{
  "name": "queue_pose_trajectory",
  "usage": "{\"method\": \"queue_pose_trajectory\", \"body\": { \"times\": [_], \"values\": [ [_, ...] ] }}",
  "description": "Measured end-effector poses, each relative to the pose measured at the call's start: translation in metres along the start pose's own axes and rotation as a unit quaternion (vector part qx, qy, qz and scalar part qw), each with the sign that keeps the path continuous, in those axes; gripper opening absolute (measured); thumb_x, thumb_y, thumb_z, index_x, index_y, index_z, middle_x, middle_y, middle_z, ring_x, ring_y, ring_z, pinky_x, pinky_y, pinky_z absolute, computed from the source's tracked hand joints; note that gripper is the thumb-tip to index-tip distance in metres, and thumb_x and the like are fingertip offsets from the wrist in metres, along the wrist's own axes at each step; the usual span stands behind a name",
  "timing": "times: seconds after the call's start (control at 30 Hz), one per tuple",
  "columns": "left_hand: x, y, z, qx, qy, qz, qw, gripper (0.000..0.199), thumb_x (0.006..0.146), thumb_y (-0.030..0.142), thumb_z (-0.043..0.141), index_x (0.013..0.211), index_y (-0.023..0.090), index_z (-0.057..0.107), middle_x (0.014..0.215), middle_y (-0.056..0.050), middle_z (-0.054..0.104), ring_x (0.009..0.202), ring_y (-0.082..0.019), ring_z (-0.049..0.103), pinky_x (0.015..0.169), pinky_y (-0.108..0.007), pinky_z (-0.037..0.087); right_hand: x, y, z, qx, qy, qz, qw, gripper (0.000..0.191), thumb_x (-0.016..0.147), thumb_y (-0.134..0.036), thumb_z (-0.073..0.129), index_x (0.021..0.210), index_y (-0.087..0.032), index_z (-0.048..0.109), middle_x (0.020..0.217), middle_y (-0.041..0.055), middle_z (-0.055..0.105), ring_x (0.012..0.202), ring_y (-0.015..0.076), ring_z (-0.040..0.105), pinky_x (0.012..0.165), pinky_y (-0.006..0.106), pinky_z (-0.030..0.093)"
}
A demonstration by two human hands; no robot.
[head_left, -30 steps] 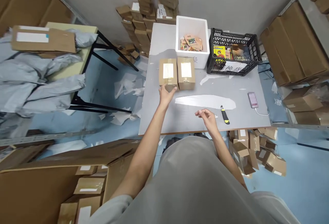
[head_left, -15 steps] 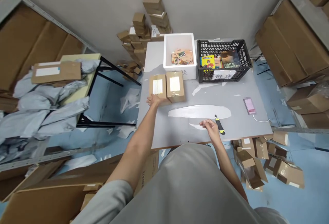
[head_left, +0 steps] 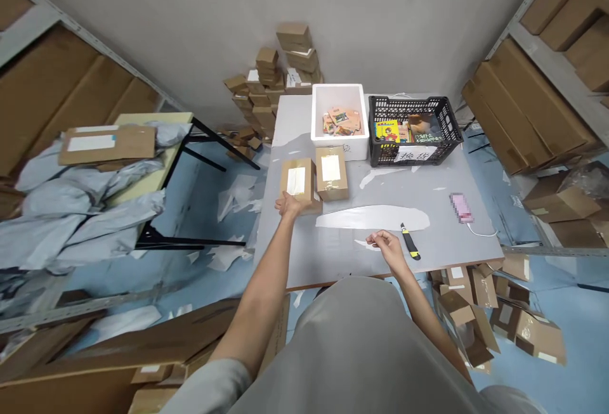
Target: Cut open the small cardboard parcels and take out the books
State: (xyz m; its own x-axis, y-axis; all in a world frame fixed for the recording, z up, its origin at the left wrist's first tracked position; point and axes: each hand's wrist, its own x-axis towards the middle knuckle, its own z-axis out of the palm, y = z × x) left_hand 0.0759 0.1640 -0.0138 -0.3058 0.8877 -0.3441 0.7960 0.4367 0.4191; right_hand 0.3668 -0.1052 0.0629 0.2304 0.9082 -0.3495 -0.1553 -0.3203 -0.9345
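My left hand (head_left: 288,204) grips the near left corner of a taped cardboard box (head_left: 305,203) with a white label on top, its fingers partly hidden against the side. A second labelled cardboard box (head_left: 332,174) stands close on its right, slightly farther back. Over the front of the grey table (head_left: 323,255), my right hand (head_left: 389,248) is half curled, with a small gap at the fingertips and nothing visible in it. Just right of it lies a black and yellow utility knife (head_left: 410,241), its tip pointing away from me.
A white foam box (head_left: 340,148) of small packets and a black crate (head_left: 413,156) of books stand at the back. A pink phone (head_left: 461,208) with a cable lies right. Grey parcels (head_left: 61,195) fill the left side; opened cartons (head_left: 533,322) lie on the floor right.
The left box has come slightly toward me, and a small gap has opened between it and the other box. The right hand stays by the knife. The view has tilted up.
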Motion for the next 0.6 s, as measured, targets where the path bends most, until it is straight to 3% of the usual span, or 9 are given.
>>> {"method": "queue_pose_trajectory", "body": {
  "times": [0.13, 0.23, 0.33, 0.4, 0.5, 0.6],
  "values": [
    [-0.056, -0.079, 0.006, 0.012, -0.023, -0.017, 1.0, 0.127, 0.061, 0.047, 0.103, 0.166, 0.009, 0.042, 0.163, -0.035, 0.051, 0.158, -0.057, 0.047, 0.129, -0.065, 0.043, 0.009, 0.005, 0.017, -0.019, -0.028, 0.003, 0.999, 0.068, 0.082, -0.094, 0.081, 0.083, -0.025, 0.077, 0.098, 0.0117, 0.088, 0.098, 0.0302, 0.082, 0.094, 0.044, 0.063],
    [-0.114, -0.146, 0.016, 0.025, -0.027, 0.063, 0.997, 0.131, 0.062, 0.043, 0.098, 0.172, 0.007, 0.036, 0.168, -0.037, 0.048, 0.163, -0.06, 0.043, 0.134, -0.072, 0.036, 0.022, 0.015, 0.028, -0.044, -0.058, 0.004, 0.997, 0.064, 0.086, -0.09, 0.078, 0.087, -0.026, 0.077, 0.101, 0.0116, 0.088, 0.101, 0.0305, 0.082, 0.096, 0.045, 0.064],
    [-0.164, -0.193, 0.021, 0.022, -0.054, 0.15, 0.987, 0.135, 0.059, 0.032, 0.096, 0.176, 0.006, 0.033, 0.178, -0.038, 0.036, 0.17, -0.061, 0.034, 0.14, -0.071, 0.031, 0.04, 0.031, 0.035, -0.105, -0.069, -0.002, 0.992, 0.06, 0.091, -0.086, 0.073, 0.089, -0.026, 0.075, 0.105, 0.0127, 0.087, 0.105, 0.0321, 0.082, 0.101, 0.048, 0.064],
    [-0.184, -0.209, 0.023, 0.011, -0.092, 0.215, 0.972, 0.136, 0.058, 0.022, 0.093, 0.179, 0.01, 0.032, 0.185, -0.034, 0.031, 0.176, -0.058, 0.026, 0.143, -0.07, 0.029, 0.051, 0.045, 0.035, -0.172, -0.054, -0.002, 0.984, 0.054, 0.09, -0.079, 0.076, 0.097, -0.025, 0.076, 0.115, 0.0146, 0.087, 0.11, 0.0336, 0.082, 0.108, 0.051, 0.063],
    [-0.195, -0.211, 0.026, -0.013, -0.152, 0.278, 0.948, 0.128, 0.064, 0.01, 0.082, 0.183, 0.019, 0.035, 0.192, -0.023, 0.027, 0.181, -0.053, 0.014, 0.144, -0.07, 0.028, 0.057, 0.066, 0.029, -0.267, -0.045, 0.059, 0.961, 0.051, 0.089, -0.062, 0.084, 0.121, -0.022, 0.076, 0.138, 0.0194, 0.082, 0.119, 0.035, 0.082, 0.112, 0.053, 0.064],
    [-0.195, -0.203, 0.037, -0.073, -0.137, 0.263, 0.952, 0.123, 0.071, 0.005, 0.077, 0.185, 0.022, 0.032, 0.197, -0.02, 0.013, 0.183, -0.051, 0.007, 0.145, -0.072, 0.025, 0.049, 0.086, 0.017, -0.29, -0.083, 0.109, 0.947, 0.053, 0.092, -0.052, 0.084, 0.134, -0.021, 0.075, 0.143, 0.0196, 0.081, 0.124, 0.034, 0.081, 0.112, 0.051, 0.065]
  ]
}}
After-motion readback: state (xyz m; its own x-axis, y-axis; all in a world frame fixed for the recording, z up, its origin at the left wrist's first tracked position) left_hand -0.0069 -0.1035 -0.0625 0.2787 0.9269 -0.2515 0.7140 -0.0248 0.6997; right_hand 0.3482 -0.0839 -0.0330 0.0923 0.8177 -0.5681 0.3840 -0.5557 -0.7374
